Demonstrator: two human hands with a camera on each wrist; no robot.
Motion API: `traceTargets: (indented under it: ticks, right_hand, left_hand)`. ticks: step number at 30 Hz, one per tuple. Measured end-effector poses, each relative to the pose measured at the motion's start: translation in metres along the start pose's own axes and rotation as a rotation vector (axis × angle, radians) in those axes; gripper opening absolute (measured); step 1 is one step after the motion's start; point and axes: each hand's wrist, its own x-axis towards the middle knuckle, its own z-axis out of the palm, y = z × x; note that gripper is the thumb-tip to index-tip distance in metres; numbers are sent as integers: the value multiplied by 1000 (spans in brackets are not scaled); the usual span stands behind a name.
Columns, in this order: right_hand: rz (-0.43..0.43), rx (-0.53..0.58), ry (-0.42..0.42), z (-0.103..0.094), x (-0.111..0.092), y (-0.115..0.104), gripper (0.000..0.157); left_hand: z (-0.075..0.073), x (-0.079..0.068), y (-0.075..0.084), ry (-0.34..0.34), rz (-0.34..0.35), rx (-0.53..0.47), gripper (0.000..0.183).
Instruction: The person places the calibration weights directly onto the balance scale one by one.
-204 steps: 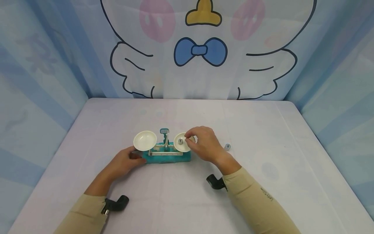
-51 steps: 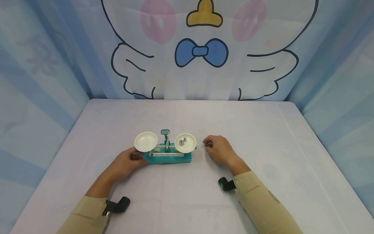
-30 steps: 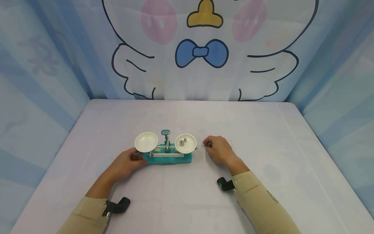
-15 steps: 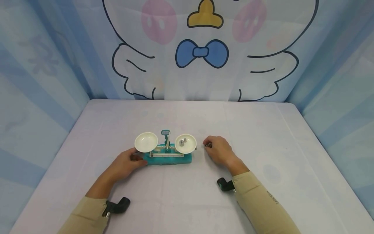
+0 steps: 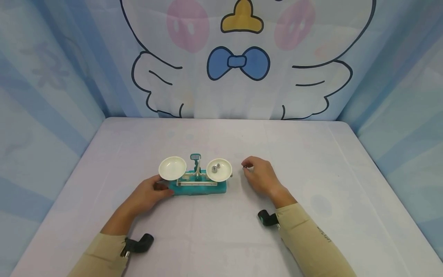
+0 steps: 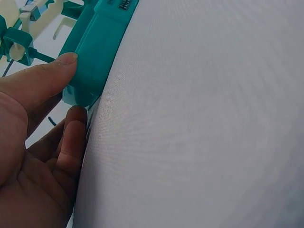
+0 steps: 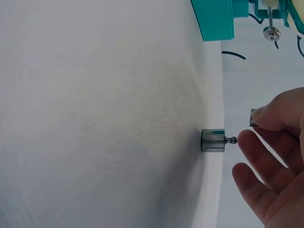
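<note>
left hand [image 5: 151, 193] holding teal-and-white plastic two-pan balance [image 5: 199, 188], probably light, best steadied by its base [image 6: 97, 52]; right hand [image 5: 262, 176] pinching small silvery rectangular metal piece [image 7: 252, 121], probably slippery.

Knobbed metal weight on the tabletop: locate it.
In the right wrist view, the weight stands on the table right of centre, beside the fingers of the right hand.

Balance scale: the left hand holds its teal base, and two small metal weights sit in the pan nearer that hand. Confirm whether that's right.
Wrong side: the head view shows the two weights in the pan nearer the right hand. The left hand does hold the teal base.
</note>
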Motion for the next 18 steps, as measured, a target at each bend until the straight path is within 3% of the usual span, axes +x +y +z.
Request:
traceTargets:
  ticks: [8, 18]
  right_hand:
    - [-65, 41, 116, -4, -2, -6, 18]
    - [-89, 74, 108, -4, -1, -8, 19]
  left_hand:
    - [0, 0, 0, 5, 3, 10, 66]
    - [0, 1, -2, 5, 5, 11, 66]
